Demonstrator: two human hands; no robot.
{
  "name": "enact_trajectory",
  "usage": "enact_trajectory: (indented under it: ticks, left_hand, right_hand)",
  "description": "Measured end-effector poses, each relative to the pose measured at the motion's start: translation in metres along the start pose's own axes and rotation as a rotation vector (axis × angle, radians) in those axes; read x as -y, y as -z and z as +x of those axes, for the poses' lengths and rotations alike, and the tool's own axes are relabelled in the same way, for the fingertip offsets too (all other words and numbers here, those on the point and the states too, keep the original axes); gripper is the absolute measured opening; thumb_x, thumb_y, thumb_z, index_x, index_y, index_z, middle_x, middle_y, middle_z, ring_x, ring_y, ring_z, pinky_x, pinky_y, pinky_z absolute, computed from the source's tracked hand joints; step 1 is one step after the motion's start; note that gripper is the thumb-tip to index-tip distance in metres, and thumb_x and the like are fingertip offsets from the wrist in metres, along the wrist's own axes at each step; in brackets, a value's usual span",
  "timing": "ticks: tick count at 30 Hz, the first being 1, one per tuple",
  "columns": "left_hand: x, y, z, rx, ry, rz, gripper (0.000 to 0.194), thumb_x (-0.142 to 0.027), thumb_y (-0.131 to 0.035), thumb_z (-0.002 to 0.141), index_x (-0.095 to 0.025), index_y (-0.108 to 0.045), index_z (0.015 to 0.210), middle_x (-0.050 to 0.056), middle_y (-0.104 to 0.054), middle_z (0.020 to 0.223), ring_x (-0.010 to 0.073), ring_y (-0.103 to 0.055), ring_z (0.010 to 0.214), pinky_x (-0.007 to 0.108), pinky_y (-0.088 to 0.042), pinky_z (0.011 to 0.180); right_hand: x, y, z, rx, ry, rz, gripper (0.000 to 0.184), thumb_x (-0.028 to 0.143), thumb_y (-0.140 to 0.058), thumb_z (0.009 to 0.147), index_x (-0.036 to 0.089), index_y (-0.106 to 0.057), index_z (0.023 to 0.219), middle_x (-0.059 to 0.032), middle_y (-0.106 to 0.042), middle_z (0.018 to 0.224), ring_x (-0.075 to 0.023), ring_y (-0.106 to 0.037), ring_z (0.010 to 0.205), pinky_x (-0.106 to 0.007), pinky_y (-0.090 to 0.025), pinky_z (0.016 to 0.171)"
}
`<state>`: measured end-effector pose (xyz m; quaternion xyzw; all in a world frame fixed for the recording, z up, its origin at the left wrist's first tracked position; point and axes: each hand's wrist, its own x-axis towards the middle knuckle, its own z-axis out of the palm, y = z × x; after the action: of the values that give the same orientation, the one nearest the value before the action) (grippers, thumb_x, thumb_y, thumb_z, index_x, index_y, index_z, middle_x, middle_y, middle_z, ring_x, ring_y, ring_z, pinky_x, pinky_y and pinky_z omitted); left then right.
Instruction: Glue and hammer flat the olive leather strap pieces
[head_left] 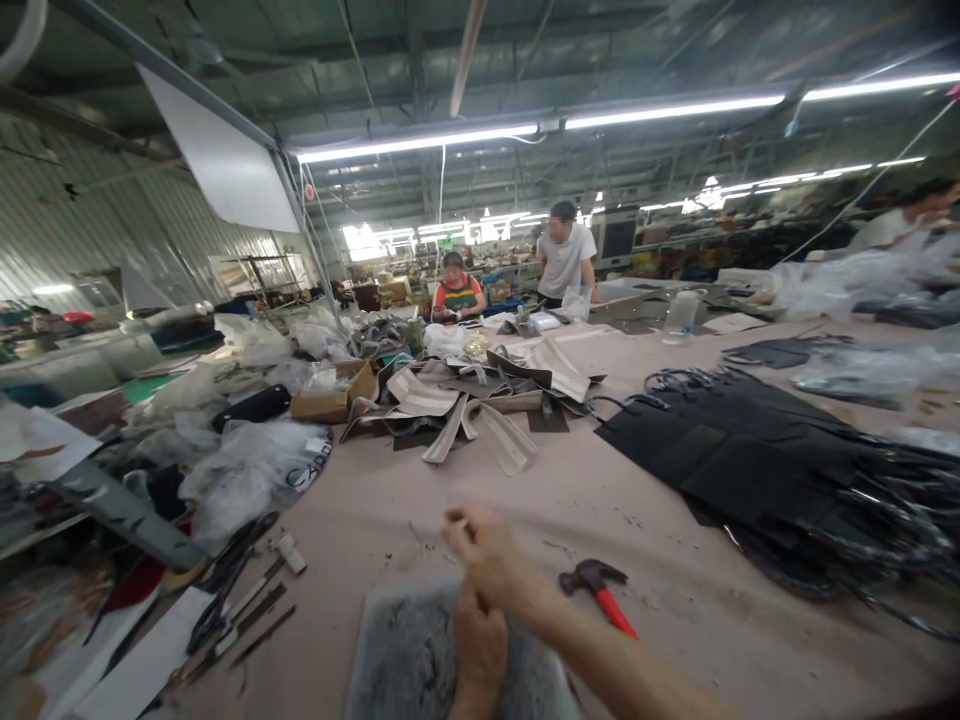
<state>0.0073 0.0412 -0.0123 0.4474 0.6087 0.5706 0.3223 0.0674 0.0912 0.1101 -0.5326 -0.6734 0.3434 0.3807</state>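
My right hand point(486, 558) is closed and slightly blurred, its fingers curled, above the far edge of a worn dark grey slab point(405, 650). My left hand point(480, 640) is right below it and over the slab, also closed, with its fingertips mostly hidden. The two hands touch or overlap. Whatever they hold, if anything, is too small or hidden to make out. A claw hammer point(600, 590) with a red handle lies on the table just right of my right forearm.
Black bags with cord handles point(750, 450) are piled on the right of the table point(390, 500). Grey and beige cut pieces point(480, 400) lie heaped beyond my hands. Hand tools point(255, 600) and plastic bags point(247, 470) are at left. Two people are across the table.
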Motion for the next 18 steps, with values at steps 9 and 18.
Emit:
enact_trajectory:
  ticks: [9,18]
  left_hand:
    - [0.012,-0.012,-0.001,0.061,0.061,0.025,0.032,-0.053,-0.064,0.081,-0.020,-0.065,0.080,0.004,-0.065,0.070,0.0208,-0.062,0.069,0.027,-0.050,0.068]
    - [0.023,-0.016,0.002,0.060,0.058,0.004,0.035,-0.057,-0.065,0.080,-0.022,-0.066,0.083,0.006,-0.068,0.074,0.0237,-0.065,0.073,0.030,-0.053,0.071]
  right_hand:
    - [-0.132,0.096,0.146,-0.232,-0.414,-0.140,0.034,0.033,-0.066,0.090,0.012,-0.064,0.117,-0.0105,-0.071,0.108,-0.0209,-0.068,0.098,-0.037,-0.054,0.085]
    - [-0.147,0.066,0.176,-0.285,-0.365,-0.206,0.026,0.039,-0.059,0.097,0.016,-0.064,0.088,-0.0015,-0.065,0.083,-0.0118,-0.060,0.070,-0.028,-0.052,0.069]
